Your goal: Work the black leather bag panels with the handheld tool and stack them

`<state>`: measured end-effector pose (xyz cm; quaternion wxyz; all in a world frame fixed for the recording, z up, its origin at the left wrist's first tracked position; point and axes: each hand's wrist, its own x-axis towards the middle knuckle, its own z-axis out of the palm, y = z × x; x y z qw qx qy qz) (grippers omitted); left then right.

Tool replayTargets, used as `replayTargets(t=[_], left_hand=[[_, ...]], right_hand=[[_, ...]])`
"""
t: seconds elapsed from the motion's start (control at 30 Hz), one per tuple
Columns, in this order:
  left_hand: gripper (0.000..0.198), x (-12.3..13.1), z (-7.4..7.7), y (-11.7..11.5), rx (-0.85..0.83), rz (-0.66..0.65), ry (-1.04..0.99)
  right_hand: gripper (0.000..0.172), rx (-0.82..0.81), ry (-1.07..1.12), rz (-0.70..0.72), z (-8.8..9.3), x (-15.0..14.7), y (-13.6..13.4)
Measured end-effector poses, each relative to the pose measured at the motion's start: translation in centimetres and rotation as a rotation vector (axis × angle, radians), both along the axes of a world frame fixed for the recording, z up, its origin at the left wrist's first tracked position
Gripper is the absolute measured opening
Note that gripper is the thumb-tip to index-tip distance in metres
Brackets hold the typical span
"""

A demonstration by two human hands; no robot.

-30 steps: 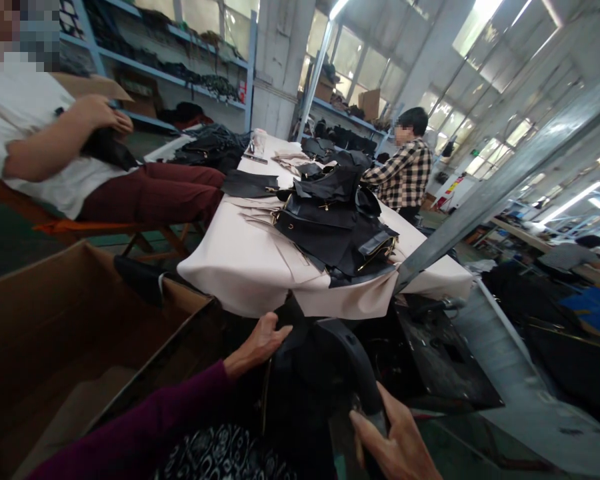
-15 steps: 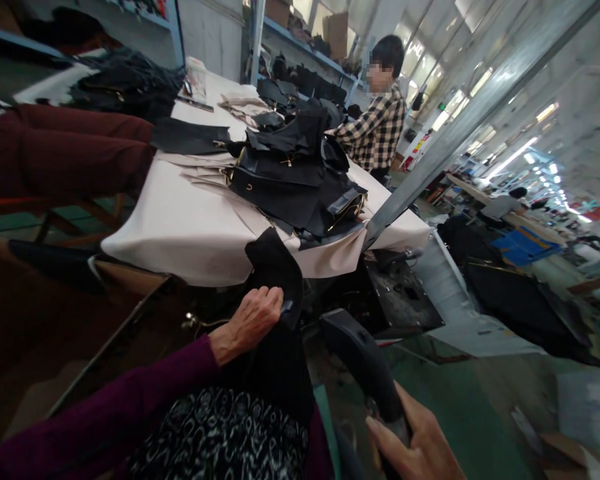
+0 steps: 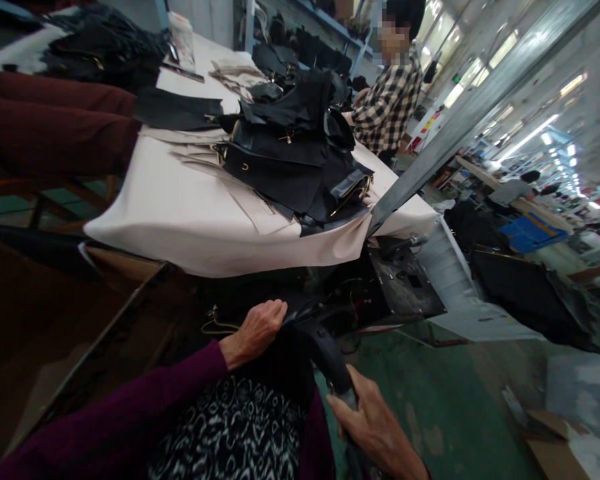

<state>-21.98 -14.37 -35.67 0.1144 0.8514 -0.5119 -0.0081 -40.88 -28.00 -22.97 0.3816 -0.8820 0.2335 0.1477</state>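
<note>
Black, the bag piece (image 3: 286,365) lies on the patterned lap (image 3: 230,430), its top edge clamped under the left hand (image 3: 254,331); its curved strap (image 3: 325,350) arcs rightward into the right hand (image 3: 375,427), closed around its lower end

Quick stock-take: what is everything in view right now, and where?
black leather panels with gold fittings: one pile, black, on table
cloth-covered table: one, cream, centre
cardboard box: one, brown, lower left
co-worker in checked shirt: one, black-and-white, beside table's far end
seated person's trouser legs: two, maroon, upper left
black fabric piece: one, black, on lap
curved black strap: one, black, bottom centre
left hand: purple sleeve, grips fabric piece
right hand: grips strap
</note>
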Motion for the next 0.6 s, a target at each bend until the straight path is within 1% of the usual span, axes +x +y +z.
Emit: replayTargets(t=[0.1,0.23,0.33,0.4,0.47,0.6], left_hand=[[0.027,-0.5,-1.4,-0.2,0.028,-0.015,-0.005],[0.024,-1.9,-3.9,-0.5,0.086,-0.078,0.003],[0.022,-2.9,-5.2,-0.7,0.106,-0.129,0.026],[0.022,-3.1,-5.3,-0.9,0.099,-0.132,0.05],[0.023,-2.9,-5.1,-1.1,0.087,-0.132,0.08],[0.024,-2.6,-4.7,-1.2,0.092,-0.163,0.149]], right_hand=[[0.006,-0.016,-0.003,-0.007,-0.2,-0.5,-0.9],[0.011,-0.113,0.053,-0.046,0.1,-1.6,-2.2],[0.011,-0.078,0.083,-0.048,0.2,-1.9,-2.4],[0.012,-0.052,0.087,-0.048,-0.1,-1.6,-2.1],[0.011,-0.049,0.062,-0.027,-0.8,-1.1,-1.8],[0.007,0.024,0.016,0.002,-2.8,0.4,-1.8]])
